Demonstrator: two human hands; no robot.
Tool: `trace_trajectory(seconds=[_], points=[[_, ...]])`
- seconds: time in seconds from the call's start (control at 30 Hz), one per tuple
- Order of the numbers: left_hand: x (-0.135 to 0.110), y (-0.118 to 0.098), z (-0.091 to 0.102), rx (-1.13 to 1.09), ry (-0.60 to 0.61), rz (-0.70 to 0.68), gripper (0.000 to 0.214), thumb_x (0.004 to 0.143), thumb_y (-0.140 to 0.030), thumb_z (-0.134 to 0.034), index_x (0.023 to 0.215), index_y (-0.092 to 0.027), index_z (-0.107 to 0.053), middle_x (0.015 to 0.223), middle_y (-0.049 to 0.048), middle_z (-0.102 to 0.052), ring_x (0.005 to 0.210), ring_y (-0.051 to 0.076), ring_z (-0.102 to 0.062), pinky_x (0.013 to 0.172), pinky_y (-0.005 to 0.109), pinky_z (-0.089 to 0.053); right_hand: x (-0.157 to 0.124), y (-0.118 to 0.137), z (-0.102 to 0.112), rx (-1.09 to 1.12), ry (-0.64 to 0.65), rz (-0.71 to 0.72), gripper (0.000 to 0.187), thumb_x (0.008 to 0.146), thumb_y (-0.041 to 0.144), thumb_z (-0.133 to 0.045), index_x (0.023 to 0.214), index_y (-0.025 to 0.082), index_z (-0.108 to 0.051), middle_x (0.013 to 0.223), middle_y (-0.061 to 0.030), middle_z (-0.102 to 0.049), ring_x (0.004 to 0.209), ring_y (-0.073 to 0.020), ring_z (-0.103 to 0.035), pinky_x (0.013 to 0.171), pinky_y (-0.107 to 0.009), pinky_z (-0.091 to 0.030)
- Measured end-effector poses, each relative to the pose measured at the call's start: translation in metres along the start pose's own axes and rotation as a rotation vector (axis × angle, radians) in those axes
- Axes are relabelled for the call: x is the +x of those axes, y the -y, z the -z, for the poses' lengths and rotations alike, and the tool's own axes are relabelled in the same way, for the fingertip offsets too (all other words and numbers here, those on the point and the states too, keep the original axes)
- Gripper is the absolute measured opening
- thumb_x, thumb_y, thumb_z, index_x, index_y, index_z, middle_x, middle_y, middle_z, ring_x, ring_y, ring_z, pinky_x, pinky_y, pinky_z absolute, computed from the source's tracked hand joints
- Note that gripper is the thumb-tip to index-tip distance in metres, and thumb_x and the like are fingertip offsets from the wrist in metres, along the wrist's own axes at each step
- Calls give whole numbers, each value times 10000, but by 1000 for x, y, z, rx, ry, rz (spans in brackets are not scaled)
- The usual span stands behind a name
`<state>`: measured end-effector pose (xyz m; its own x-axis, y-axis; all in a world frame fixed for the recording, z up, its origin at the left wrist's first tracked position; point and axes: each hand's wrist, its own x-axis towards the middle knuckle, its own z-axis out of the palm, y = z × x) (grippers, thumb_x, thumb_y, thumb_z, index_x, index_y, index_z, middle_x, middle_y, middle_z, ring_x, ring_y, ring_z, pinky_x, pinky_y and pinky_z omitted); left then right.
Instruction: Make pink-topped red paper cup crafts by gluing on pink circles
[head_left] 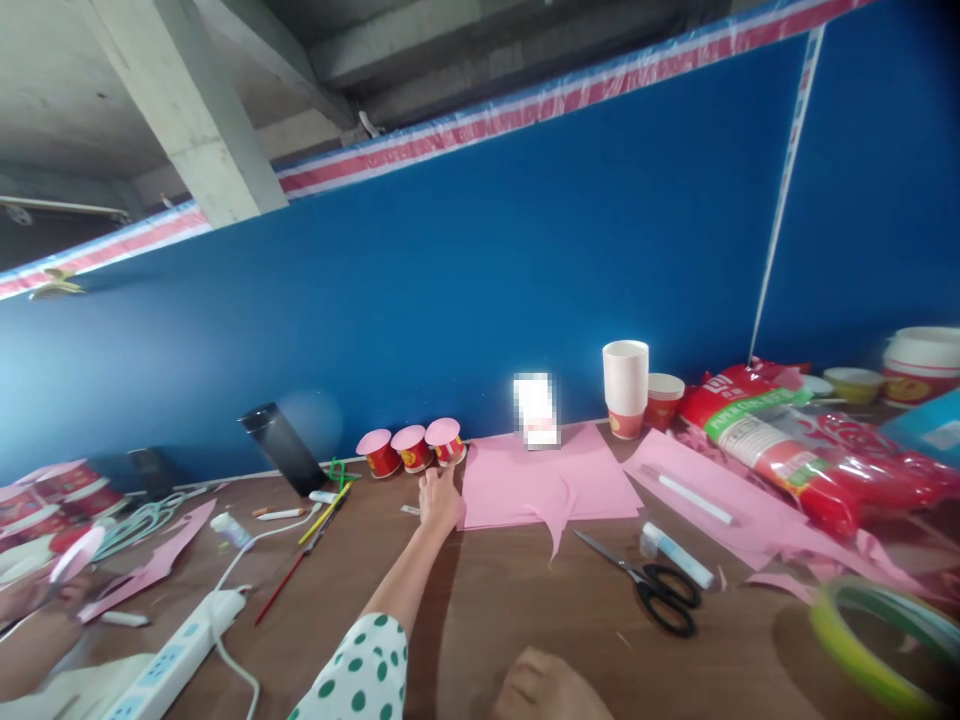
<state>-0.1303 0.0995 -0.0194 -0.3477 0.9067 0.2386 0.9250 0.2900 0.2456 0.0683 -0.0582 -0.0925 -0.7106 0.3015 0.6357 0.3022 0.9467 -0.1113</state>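
Red, pink-topped cups, three in a row, are lined up along the rear of the worktop; the rightmost is partly hidden by the left hand, and whether it is gripped cannot be told. The curled right hand is cut off below, any grip likewise concealed.

The left hand reaches to the rightmost pink-topped red cup of 3.

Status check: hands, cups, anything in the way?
Left hand at rightmost cup in the row of three, grip unclear. Right hand at bottom edge, grip hidden. Nothing visible between left hand and cup.
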Motion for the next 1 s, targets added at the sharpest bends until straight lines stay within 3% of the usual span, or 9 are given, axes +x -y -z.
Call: trace_trajectory(seconds=[0.13,0.2,0.27,0.4,0.5,0.63,0.77,0.87,1.0], points=[[2,7,-1,-228,-129,-20,384,763,-95,-402,1057,-176,-635,1059,132,-607,1071,261,-522,929,377,-404,3,0,10,86,92,-21,187,840,349,-576,726,200,-580,634,40,-629,594,-118,-541,578,-239,-374],[2,14,0,-292,-152,-32,371,788,-98,-354,1016,-168,-638,1047,106,-636,1053,218,-547,942,337,-404,7,1,20,132,165,-46,99,817,297,-611,786,204,-602,697,42,-659,650,-110,-572,634,-224,-390],[-1,21,1,-478,-229,51,327,807,-160,-369,1000,-172,-632,1059,95,-647,1023,203,-575,928,323,-423,11,3,30,170,232,-82,114,779,296,-647,753,196,-600,702,37,-670,664,-105,-585,647,-206,-393],[-18,28,3,-667,-197,198,301,786,-330,-451,980,-189,-633,1034,75,-667,966,219,-609,881,342,-459,16,7,52,194,239,-315,220,804,412,-586,845,196,-573,749,14,-675,695,-124,-600,569,-197,-371],[-46,12,8,-779,-173,191,338,784,-354,-420,982,-166,-621,1038,87,-663,964,221,-612,878,349,-461,15,10,68,218,181,-339,197,851,365,-498,921,185,-533,762,7,-666,656,-118,-595,537,-194,-349],[-98,-38,20,-868,-164,103,351,781,-387,-438,1016,-173,-587,1073,81,-641,1018,215,-585,905,337,-446,17,11,87,153,107,-353,155,864,303,-449,888,173,-530,710,0,-644,604,-118,-574,536,-201,-330],[-143,-80,28,-958,-90,-41,330,826,-340,-377,1069,-183,-538,1076,80,-630,1020,181,-584,887,289,-457,20,2,107,74,109,-500,346,929,371,-336,756,171,-560,621,-1,-612,530,-106,-532,510,-211,-295],[-162,-85,28,-948,-70,-111,324,838,-341,-382,1101,-206,-515,1083,70,-621,1014,178,-583,880,283,-457,18,-18,135,140,161,-585,485,958,390,-263,640,173,-557,578,6,-593,545,-90,-529,539,-192,-318],[-167,-76,26,-887,-151,-226,310,861,-361,-365,1077,-208,-528,1070,67,-614,1018,184,-567,905,304,-436,7,-63,188,-81,252,-784,295,897,409,-430,881,177,-611,805,-32,-655,703,-135,-582,603,-209,-359]])
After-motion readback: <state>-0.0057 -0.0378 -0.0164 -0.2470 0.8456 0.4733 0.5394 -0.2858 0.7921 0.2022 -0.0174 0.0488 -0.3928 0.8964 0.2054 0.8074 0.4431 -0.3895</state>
